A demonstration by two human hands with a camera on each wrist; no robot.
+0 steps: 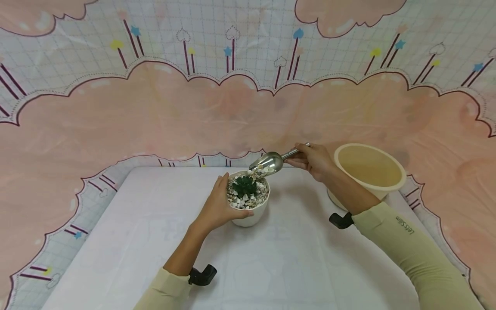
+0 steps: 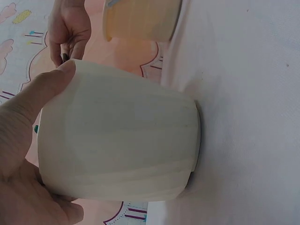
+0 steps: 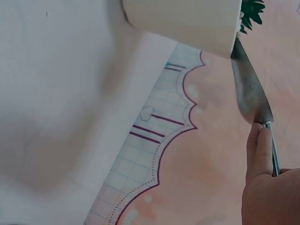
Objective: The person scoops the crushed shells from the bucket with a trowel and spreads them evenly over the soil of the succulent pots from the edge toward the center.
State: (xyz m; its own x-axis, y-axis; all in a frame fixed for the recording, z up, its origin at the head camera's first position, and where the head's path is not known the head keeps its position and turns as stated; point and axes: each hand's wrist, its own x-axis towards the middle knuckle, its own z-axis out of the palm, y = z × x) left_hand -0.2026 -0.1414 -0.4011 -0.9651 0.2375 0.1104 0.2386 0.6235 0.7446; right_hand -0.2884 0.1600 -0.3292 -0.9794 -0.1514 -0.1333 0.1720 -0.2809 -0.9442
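Observation:
A white faceted plant pot (image 1: 249, 219) stands on the table, filled with pale pebbles (image 1: 253, 201) around a dark green succulent (image 1: 245, 186). My left hand (image 1: 217, 206) grips the pot by its rim, thumb on the near side and fingers round the far side. With my right hand (image 1: 314, 161) I hold a metal scoop (image 1: 272, 161) by its handle. The scoop tilts down over the pot's far right rim, white stones at its mouth. In the right wrist view the scoop's tip (image 3: 237, 49) is right at the rim.
A large cream bucket (image 1: 366, 165) stands at the right, behind my right forearm. White cloth covers the table (image 1: 155, 211), and a patterned pink curtain (image 1: 217, 112) hangs behind its far edge. Black mounts (image 1: 203, 274) are worn at both wrists.

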